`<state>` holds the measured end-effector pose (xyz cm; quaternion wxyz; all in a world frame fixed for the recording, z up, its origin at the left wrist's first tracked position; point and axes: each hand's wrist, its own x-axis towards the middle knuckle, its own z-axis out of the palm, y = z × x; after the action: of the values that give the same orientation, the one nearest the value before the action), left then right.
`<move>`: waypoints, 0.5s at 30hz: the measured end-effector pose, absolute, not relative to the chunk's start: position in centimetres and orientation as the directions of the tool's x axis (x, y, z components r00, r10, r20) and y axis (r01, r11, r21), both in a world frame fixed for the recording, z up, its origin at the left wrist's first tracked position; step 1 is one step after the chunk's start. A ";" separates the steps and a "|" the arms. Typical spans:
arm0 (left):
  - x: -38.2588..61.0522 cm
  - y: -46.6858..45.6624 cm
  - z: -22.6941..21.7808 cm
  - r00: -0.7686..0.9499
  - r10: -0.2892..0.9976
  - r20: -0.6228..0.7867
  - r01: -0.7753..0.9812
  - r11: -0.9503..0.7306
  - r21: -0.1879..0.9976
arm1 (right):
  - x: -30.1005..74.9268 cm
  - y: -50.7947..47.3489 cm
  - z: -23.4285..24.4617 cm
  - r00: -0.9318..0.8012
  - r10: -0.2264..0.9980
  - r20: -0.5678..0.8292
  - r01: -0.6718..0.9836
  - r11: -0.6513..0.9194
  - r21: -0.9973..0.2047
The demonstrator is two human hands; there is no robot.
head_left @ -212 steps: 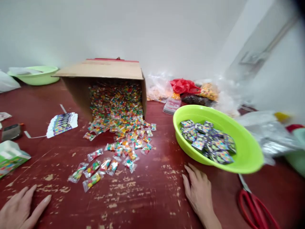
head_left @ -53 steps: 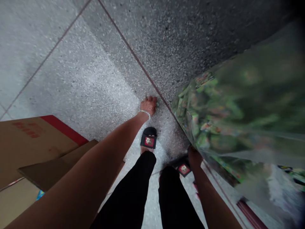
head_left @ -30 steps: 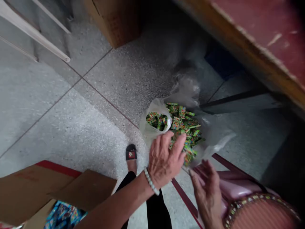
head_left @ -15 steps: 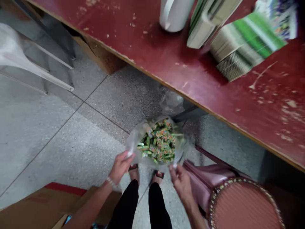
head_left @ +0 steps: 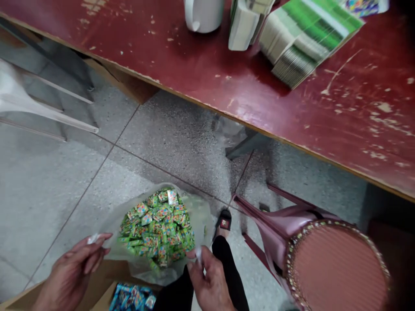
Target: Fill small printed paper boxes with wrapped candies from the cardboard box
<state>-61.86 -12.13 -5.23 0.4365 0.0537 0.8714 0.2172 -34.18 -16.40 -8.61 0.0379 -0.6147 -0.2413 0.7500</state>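
Note:
A clear plastic bag (head_left: 201, 211), spread wide at its mouth, hangs in front of my legs. Inside it lies a heap of small green wrapped packets (head_left: 162, 226) with colourful prints. At the bag's left side, the fingers of my left hand (head_left: 76, 261) are closed on its gathered whitish edge. My right hand (head_left: 210, 274) pinches the opposite edge between thumb and fingers. Beneath the bag, an open cardboard box (head_left: 108, 272) with blue packets (head_left: 131, 297) in it shows at the bottom of the view.
Across the top runs a worn red table (head_left: 201, 77) bearing a white mug (head_left: 205, 15) and stacked green-and-white cards (head_left: 304, 39). A pink stool (head_left: 337, 268) stands at my right, a white chair (head_left: 19, 99) at far left. A metal table leg (head_left: 243, 144) reaches the floor.
Both hands have carried the bag of packets leftward and closer to me, from above the floor by my feet to over the cardboard box. The box's blue packets show more now.

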 end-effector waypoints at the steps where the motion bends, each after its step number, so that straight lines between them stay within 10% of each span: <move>1: -62.3 -12.3 -4.9 -0.588 0.306 -0.749 -0.087 0.897 0.434 | -34.2 -16.7 -8.7 -0.256 0.325 -0.910 0.232 -0.893 -0.385; 15: -60.7 -4.0 -5.3 -0.344 0.682 -0.646 -0.131 0.646 0.752 | -31.1 -11.7 -7.6 0.097 0.473 -0.876 -0.059 -0.876 -0.479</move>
<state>-60.74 -3.97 -5.29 0.5408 0.1889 0.7284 0.3758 -31.13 -11.73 -7.64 0.2027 -0.7123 -0.1451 0.6561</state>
